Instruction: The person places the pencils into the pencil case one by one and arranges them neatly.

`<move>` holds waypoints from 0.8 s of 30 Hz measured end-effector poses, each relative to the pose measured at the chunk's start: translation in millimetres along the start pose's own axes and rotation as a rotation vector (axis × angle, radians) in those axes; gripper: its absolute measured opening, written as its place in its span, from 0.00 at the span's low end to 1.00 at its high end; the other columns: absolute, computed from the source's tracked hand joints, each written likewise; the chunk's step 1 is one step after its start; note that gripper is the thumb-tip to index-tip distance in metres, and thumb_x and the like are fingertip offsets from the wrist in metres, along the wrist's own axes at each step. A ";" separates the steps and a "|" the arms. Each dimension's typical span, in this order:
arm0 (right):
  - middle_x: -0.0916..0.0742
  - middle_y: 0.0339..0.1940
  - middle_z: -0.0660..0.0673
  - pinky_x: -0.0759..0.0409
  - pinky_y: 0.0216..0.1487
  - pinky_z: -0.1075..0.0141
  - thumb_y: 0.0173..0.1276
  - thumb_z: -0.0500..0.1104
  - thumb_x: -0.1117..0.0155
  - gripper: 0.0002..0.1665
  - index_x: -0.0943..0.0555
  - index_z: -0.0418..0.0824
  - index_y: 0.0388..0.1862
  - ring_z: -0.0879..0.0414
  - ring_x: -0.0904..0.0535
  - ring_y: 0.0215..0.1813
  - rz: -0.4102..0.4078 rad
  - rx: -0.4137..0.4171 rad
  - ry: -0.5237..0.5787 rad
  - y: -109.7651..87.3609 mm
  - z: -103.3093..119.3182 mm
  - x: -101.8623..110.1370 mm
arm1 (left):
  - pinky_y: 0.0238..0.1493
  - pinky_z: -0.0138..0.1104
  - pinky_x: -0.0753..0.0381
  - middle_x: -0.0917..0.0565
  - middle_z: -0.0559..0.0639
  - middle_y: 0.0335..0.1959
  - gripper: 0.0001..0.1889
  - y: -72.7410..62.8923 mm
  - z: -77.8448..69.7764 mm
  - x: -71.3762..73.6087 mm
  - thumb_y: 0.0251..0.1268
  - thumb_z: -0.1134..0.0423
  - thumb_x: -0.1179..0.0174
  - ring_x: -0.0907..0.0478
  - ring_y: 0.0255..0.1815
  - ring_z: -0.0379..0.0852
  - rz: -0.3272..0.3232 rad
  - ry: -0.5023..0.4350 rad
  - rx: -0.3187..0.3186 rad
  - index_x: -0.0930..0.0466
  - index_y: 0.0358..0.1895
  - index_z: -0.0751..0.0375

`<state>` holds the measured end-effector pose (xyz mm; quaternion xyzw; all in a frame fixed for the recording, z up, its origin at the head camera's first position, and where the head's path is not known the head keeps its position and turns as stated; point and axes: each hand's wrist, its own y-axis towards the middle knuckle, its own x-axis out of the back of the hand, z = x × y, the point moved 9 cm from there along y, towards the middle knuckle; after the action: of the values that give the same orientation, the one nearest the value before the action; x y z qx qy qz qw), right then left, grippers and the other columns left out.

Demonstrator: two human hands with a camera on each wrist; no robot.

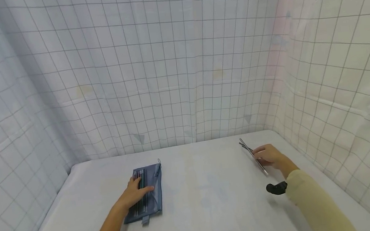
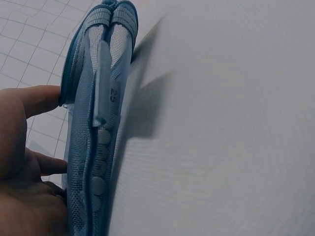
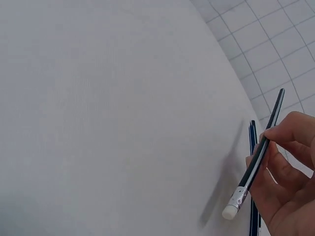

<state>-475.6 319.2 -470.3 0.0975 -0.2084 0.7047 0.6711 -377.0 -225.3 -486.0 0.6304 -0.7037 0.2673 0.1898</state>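
A blue mesh zippered pencil case (image 1: 155,194) lies flat on the left part of the table. Several long, thin items show through its top, and round pale ends show through its side (image 2: 98,186) in the left wrist view. My left hand (image 1: 133,195) rests on the case with fingers spread over the top. At the right, my right hand (image 1: 269,155) pinches a dark pencil (image 3: 255,167) between thumb and fingers, its white eraser end tilted down toward the table. A second dark pencil (image 3: 253,211) crosses behind it, partly hidden by the hand; whether the fingers touch it I cannot tell.
A white-covered table (image 1: 199,192) spreads between the hands. White grid-patterned curtains (image 1: 168,76) hang behind it and along both sides, close to the right hand. Each wrist bears a black camera mount (image 1: 276,188).
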 end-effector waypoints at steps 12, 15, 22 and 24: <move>0.18 0.57 0.35 0.14 0.44 0.64 0.69 0.32 0.31 0.25 0.22 0.26 0.64 0.52 0.16 0.45 0.042 -0.068 0.209 4.3 10.0 -43.0 | 0.71 0.72 0.59 0.67 0.81 0.79 0.52 -0.4 -1.1 0.8 0.71 0.45 0.37 0.67 0.77 0.82 -0.010 -0.007 0.009 0.54 0.79 0.80; 0.17 0.54 0.36 0.14 0.43 0.64 0.69 0.30 0.32 0.25 0.22 0.25 0.64 0.52 0.16 0.45 0.051 -0.079 0.254 4.4 13.7 -52.6 | 0.71 0.72 0.58 0.67 0.81 0.79 0.51 0.7 -2.2 0.2 0.71 0.45 0.37 0.66 0.77 0.82 -0.009 -0.005 0.005 0.54 0.79 0.80; 0.16 0.49 0.38 0.14 0.41 0.65 0.69 0.28 0.33 0.24 0.23 0.23 0.62 0.53 0.16 0.42 0.087 -0.063 0.290 1.5 25.6 -73.2 | 0.71 0.72 0.59 0.67 0.80 0.79 0.51 3.2 -1.1 1.1 0.71 0.46 0.37 0.67 0.77 0.82 -0.011 -0.018 -0.004 0.54 0.79 0.79; 0.15 0.49 0.38 0.14 0.41 0.65 0.69 0.28 0.33 0.23 0.22 0.23 0.62 0.53 0.16 0.42 0.085 -0.070 0.302 -0.1 27.3 -79.4 | 0.71 0.72 0.59 0.68 0.80 0.79 0.51 3.4 0.4 0.5 0.72 0.46 0.37 0.67 0.77 0.82 -0.005 -0.020 0.003 0.55 0.79 0.79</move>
<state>-473.0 235.8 -479.0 -0.0420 -0.1338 0.7314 0.6673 -380.4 -225.7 -486.5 0.6349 -0.7037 0.2616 0.1825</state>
